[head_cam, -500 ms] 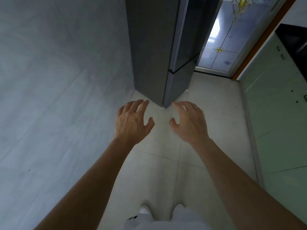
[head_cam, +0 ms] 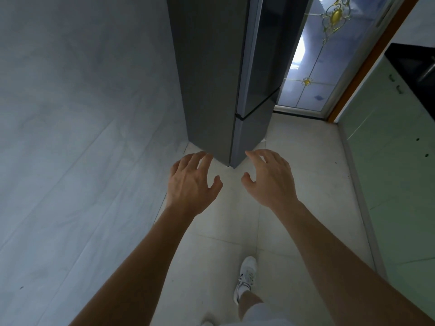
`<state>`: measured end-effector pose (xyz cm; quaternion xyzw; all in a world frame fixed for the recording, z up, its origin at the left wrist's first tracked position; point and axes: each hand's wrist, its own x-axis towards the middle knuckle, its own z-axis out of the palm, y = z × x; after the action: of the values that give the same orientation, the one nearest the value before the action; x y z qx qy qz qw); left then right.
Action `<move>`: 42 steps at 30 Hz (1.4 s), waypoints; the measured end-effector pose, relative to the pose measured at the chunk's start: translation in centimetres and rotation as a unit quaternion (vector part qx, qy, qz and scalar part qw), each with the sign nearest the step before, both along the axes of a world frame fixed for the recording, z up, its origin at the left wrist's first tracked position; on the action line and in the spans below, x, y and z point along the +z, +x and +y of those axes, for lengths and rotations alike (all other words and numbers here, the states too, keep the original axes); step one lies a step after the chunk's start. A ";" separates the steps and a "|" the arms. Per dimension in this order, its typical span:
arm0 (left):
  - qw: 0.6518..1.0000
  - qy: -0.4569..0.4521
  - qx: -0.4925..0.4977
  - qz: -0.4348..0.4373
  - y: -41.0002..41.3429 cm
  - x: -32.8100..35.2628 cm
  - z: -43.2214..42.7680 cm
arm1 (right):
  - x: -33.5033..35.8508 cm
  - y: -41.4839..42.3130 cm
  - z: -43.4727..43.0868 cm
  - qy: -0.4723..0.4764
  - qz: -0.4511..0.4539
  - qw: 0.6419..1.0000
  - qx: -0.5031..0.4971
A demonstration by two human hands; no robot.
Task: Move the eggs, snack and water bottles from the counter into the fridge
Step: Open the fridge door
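Observation:
A tall dark grey fridge (head_cam: 211, 78) stands straight ahead against the left wall, both of its doors closed. My left hand (head_cam: 191, 183) and my right hand (head_cam: 270, 180) hover side by side in front of its lower corner, palms down, fingers spread and relaxed, holding nothing. Neither hand touches the fridge. Eggs, snack and water bottles are out of view.
A grey tiled wall (head_cam: 82, 137) runs along the left. Pale green cabinets (head_cam: 395, 172) under a black counter (head_cam: 414, 67) line the right. A patterned glass door (head_cam: 315, 67) is behind the fridge. My right foot in a white shoe (head_cam: 246, 276) steps on the light floor tiles.
My right foot has stepped forward and the fridge looks slightly nearer. Both hands keep the same empty, spread pose.

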<state>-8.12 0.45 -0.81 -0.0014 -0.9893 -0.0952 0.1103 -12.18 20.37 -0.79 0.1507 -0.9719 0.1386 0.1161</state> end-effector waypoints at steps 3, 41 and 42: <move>1.000 -0.010 -0.004 -0.005 -3.6 0.0 1.1 | 0.1 -3.6 0.8 0.000 -0.004 1.000 -0.001; 0.998 0.055 0.004 0.013 -47.2 -0.6 3.5 | 2.4 -48.8 4.2 -0.007 0.046 0.999 -0.011; 0.998 0.060 0.001 0.016 -48.8 -0.4 2.8 | 2.8 -50.2 3.4 -0.010 0.061 0.998 -0.009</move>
<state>-56.93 3.22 -1.26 0.0048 -0.9799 -0.1540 0.1265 -62.41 23.78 1.98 0.1490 -0.9629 0.1374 0.1780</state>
